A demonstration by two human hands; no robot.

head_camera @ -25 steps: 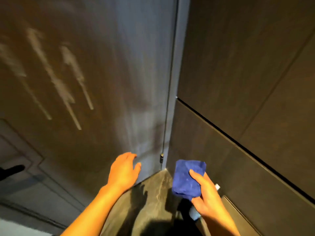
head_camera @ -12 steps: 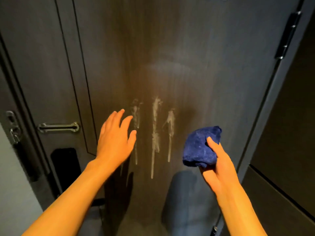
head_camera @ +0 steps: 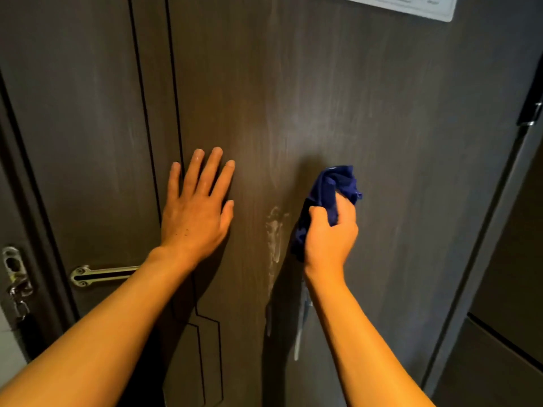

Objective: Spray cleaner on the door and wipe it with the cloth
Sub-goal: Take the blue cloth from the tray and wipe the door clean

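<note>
1. Hardware sits at the far left: a metal latch plate [head_camera: 13,267] on the door frame and a horizontal metal handle [head_camera: 102,274] on the door [head_camera: 382,142], partly hidden behind the left forearm. Neither is being touched.

2. The left hand [head_camera: 197,212] lies open and flat against the door, fingers spread and pointing up, holding nothing. It looks to be bracing the panel, which seems sensible, since a hinged door would likely swing under wiping pressure.

3. Between the hands, a pale streak of cleaner residue [head_camera: 274,233] runs down the dark woodgrain. Fainter smears show higher up. This patch looks not yet wiped.

4. The right hand [head_camera: 329,233] is closed around a blue cloth [head_camera: 335,186], bunched in the fist with folds sticking out above the fingers and a tail hanging below the palm. The cloth is at the door's surface, just to the right of the streak; whether it presses firmly I cannot tell.
   - The cloth reads as soft, light and limp. It will probably fold over itself and slip inside a loose grip.
   - Best hold, in my judgement: a wad in the palm, with a flat pad of fabric under the fingers.
   - The door itself looks stiff, smooth and likely slick where wet.

5. At the right edge, a hinge [head_camera: 531,110] is visible. No spray bottle can be clearly made out.
</note>
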